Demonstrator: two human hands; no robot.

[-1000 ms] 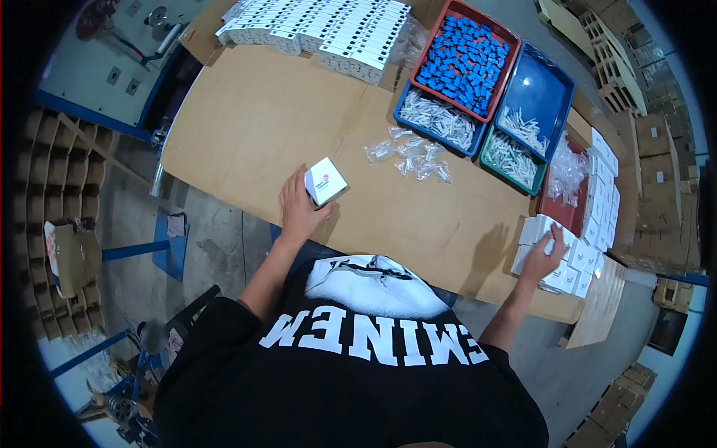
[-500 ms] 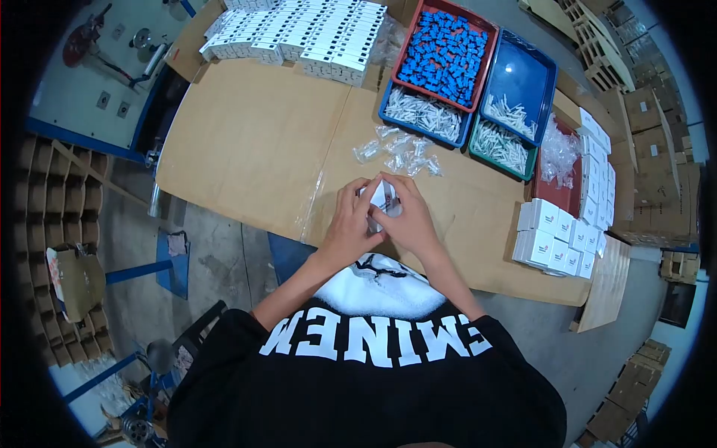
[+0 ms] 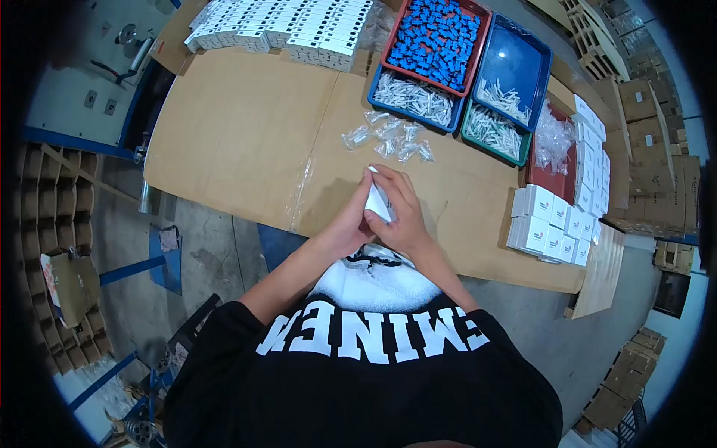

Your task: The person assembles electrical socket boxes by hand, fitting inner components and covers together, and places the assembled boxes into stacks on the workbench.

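Observation:
A small white box [image 3: 379, 203] is held between my two hands, close to my chest over the table's near edge. My left hand [image 3: 349, 224] is closed round its left side, and my right hand [image 3: 403, 213] grips it from the right with bent fingers. My fingers cover much of the box. Just beyond my hands, several small clear plastic bags [image 3: 396, 137] lie on the brown cardboard surface [image 3: 239, 127].
White boxes stand in rows [image 3: 321, 37] at the back and in a stack [image 3: 549, 228] at the right. A red tray of blue pieces [image 3: 437, 45], a blue tray [image 3: 515, 63] and a green tray [image 3: 494, 134] hold small parts. Crumpled plastic [image 3: 553, 138] lies in another red tray.
My right hand has come from the right-hand stack to the box in my left hand. The box has moved right and nearer my body, and has been turned between both hands.

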